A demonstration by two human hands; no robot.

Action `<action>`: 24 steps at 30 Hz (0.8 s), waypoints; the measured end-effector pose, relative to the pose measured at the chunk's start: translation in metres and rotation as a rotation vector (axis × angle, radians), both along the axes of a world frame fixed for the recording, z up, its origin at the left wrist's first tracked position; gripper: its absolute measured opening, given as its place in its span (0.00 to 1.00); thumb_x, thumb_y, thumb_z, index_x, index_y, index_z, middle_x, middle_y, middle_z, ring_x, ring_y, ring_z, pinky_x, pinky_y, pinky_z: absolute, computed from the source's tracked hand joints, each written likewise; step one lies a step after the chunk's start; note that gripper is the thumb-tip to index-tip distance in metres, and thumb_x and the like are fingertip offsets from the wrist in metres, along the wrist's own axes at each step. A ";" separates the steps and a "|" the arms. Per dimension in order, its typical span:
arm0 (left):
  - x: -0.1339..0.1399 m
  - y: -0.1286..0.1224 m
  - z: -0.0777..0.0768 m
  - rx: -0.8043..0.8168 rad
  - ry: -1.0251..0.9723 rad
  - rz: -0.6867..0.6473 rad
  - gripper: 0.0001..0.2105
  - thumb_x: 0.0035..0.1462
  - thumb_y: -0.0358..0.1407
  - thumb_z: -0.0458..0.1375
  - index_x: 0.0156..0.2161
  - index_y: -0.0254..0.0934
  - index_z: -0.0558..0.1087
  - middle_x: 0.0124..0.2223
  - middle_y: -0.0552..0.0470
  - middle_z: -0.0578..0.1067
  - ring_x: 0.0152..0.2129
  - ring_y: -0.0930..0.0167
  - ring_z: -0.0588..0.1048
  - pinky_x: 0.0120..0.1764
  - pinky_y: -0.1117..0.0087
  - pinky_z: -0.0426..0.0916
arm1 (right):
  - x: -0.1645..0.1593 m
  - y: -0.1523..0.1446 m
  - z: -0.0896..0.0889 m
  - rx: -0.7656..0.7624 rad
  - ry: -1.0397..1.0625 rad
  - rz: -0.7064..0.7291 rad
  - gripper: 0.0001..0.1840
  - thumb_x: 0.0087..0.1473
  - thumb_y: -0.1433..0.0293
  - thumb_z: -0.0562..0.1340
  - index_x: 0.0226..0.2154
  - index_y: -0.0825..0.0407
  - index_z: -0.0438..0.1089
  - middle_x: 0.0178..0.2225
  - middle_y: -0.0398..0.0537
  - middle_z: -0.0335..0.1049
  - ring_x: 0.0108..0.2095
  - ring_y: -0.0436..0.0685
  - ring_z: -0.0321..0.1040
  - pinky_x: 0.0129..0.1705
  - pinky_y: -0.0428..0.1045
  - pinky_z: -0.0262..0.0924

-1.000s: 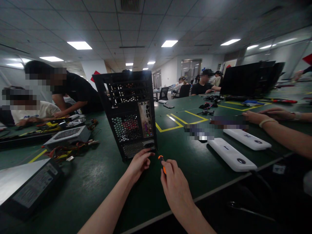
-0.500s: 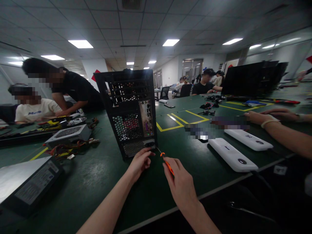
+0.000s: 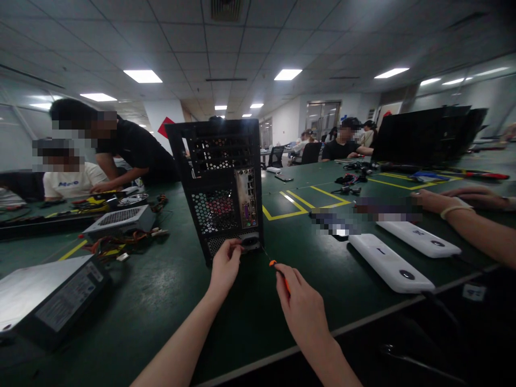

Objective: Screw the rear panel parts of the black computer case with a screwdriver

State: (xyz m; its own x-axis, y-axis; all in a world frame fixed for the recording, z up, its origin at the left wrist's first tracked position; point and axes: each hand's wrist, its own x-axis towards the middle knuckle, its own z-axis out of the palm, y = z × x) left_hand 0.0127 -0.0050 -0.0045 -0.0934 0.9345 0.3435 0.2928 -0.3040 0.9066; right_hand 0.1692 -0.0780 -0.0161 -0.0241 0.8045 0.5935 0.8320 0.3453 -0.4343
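Note:
A black computer case (image 3: 220, 183) stands upright on the green table with its back panel facing me. My left hand (image 3: 224, 267) is at the bottom of that panel, thumb and fingers drawn together beside the power socket (image 3: 250, 242). Whatever lies between those fingertips is too small or hidden to make out. In my right hand (image 3: 302, 301) is a screwdriver (image 3: 273, 264) with an orange and dark handle. Its thin shaft points up and left, and the tip is by the lower right corner of the case.
To the left lie a power supply (image 3: 121, 220) with loose cables and a larger metal box (image 3: 56, 301). White devices (image 3: 391, 263) and monitors (image 3: 423, 134) are on the right. Co-workers (image 3: 129, 145) work around the table, and another person's arm (image 3: 471, 217) reaches in from the right.
My left hand has shifted slightly left, and its fingers have drawn together near the socket. My right hand keeps the screwdriver near the same corner. The whole view has shifted a little.

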 end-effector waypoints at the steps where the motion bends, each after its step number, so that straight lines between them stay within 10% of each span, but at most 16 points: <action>1: -0.004 -0.003 0.005 0.116 0.013 0.095 0.09 0.51 0.35 0.49 0.37 0.35 0.66 0.32 0.51 0.68 0.26 0.75 0.67 0.29 0.74 0.62 | 0.001 0.001 0.000 -0.015 -0.008 -0.001 0.12 0.55 0.70 0.46 0.40 0.52 0.60 0.30 0.47 0.61 0.28 0.52 0.65 0.28 0.48 0.63; 7: -0.030 -0.008 0.027 0.539 -0.111 0.620 0.15 0.48 0.35 0.53 0.44 0.38 0.61 0.45 0.49 0.61 0.42 0.71 0.62 0.44 0.68 0.57 | -0.006 0.001 0.000 -0.010 -0.001 0.024 0.13 0.50 0.73 0.49 0.41 0.55 0.57 0.38 0.53 0.55 0.26 0.50 0.64 0.22 0.46 0.62; 13: -0.046 0.014 0.018 0.316 -0.382 0.394 0.13 0.50 0.39 0.48 0.40 0.36 0.66 0.40 0.50 0.69 0.39 0.71 0.66 0.43 0.68 0.58 | -0.006 -0.001 -0.003 0.029 -0.015 -0.004 0.12 0.54 0.69 0.47 0.39 0.53 0.60 0.34 0.49 0.58 0.25 0.50 0.64 0.22 0.45 0.61; 24: -0.034 0.015 0.027 0.284 -0.685 0.388 0.10 0.44 0.35 0.54 0.34 0.36 0.69 0.33 0.54 0.70 0.30 0.76 0.67 0.34 0.74 0.61 | -0.008 0.000 0.000 0.084 0.015 0.080 0.12 0.51 0.73 0.48 0.40 0.56 0.59 0.39 0.54 0.55 0.28 0.51 0.65 0.26 0.47 0.64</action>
State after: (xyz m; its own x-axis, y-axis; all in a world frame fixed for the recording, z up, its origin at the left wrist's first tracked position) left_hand -0.0210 0.0101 0.0227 -0.6642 0.6796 0.3114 -0.1643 -0.5392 0.8260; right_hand 0.1614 -0.0780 -0.0159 -0.0769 0.7475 0.6598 0.7939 0.4463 -0.4130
